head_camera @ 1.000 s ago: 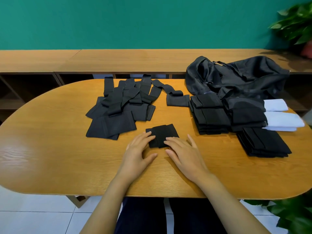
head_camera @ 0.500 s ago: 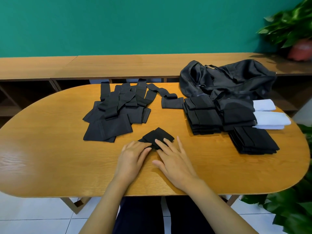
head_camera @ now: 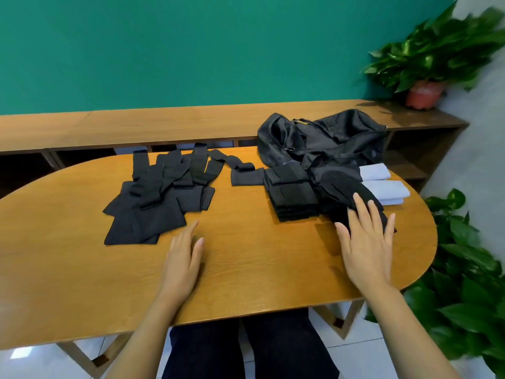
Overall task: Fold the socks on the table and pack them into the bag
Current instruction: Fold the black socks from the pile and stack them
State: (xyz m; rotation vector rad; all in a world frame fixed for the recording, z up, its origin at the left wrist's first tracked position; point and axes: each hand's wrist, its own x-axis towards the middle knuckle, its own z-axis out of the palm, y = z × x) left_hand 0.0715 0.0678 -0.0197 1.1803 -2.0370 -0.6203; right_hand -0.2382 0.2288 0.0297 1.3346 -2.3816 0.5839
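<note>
Gone from the middle of the table [head_camera: 246,272] is the small folded black sock that lay between both hands a moment earlier; the right hand [head_camera: 366,239] has swung out to about three o'clock and now lies on the nearest stack [head_camera: 341,217] of folded black socks, fingers straight and spread, pressing down, not gripping. The folded sock itself cannot be told apart from that stack, so it has probably been laid on top. The left hand [head_camera: 183,258] has slid toward seven o'clock and rests flat and relaxed on bare wood, holding nothing, its fingertips just short of the unfolded socks [head_camera: 158,198], a loose black heap at ten o'clock. Two more folded stacks [head_camera: 292,192] sit at two o'clock, with folded white socks [head_camera: 385,187] beside them. One single sock [head_camera: 246,176] lies at twelve o'clock. The black bag [head_camera: 328,138] slumps at one o'clock, touching the stacks; whether anything is inside cannot be seen. Judging by this, folding looks over half done, about a dozen socks remain, and packing has not visibly begun.
</note>
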